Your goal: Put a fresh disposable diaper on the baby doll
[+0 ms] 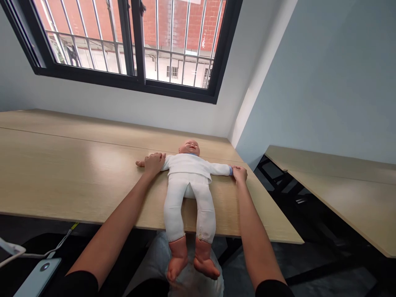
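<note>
Head view: left hand point(154, 163) clamps baby doll's point(188, 173) arm, right hand point(239, 174) pinches other wrist.

White knit cloth doll suit point(185, 165), smooth glossy plastic doll feet point(177, 258); satin wood-look desktop point(68, 173)

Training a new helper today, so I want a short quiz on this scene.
1. How does the baby doll lie on the wood table? A) face up B) face down C) on its side
2. True or false: the doll's bare feet rest on the table.
3. What is the left hand on?

Key: 1) A; 2) false, they hang past the table's edge; 3) the doll's arm.
</note>
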A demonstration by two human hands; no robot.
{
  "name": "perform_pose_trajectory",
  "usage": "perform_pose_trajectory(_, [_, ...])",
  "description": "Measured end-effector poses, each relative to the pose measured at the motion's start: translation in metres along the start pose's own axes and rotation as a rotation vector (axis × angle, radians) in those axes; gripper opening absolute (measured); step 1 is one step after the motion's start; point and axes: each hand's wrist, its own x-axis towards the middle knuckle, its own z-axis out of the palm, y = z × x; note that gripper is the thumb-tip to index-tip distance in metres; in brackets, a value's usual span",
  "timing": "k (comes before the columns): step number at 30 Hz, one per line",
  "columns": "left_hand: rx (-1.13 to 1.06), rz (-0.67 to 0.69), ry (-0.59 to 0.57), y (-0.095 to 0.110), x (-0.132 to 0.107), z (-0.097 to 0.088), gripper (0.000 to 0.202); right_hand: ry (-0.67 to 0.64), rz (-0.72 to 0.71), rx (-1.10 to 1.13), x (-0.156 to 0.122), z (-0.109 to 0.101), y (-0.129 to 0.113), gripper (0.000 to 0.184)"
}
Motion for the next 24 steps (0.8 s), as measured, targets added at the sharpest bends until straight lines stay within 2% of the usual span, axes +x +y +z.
perform_pose_trajectory(4, [-0.029,0.131,-0.020,0.010,-0.007,0.000,0.037,-0.013,-0.036,-0.044,-0.002,0.001,-0.002,0.022])
perform_pose_trajectory(9, [-0.105,0.341,-0.132,0.014,-0.008,0.000,0.020,-0.033,-0.059,-0.096,-0.005,0.000,-0.006,0.021])
perform_pose_trajectory(14, [-0.142,0.374,-0.195,0.008,-0.002,0.003,0.024,-0.056,-0.112,-0.140,-0.010,-0.003,-0.012,0.032])
perform_pose_trajectory(20, [-0.144,0.376,-0.191,0.003,0.000,0.008,0.025,-0.143,-0.230,-0.199,-0.022,-0.001,-0.020,0.050])
perform_pose_trajectory(24, [-0.136,0.382,-0.194,0.001,0.000,0.009,0.027,-0.152,-0.249,-0.223,-0.025,0.001,-0.022,0.051])
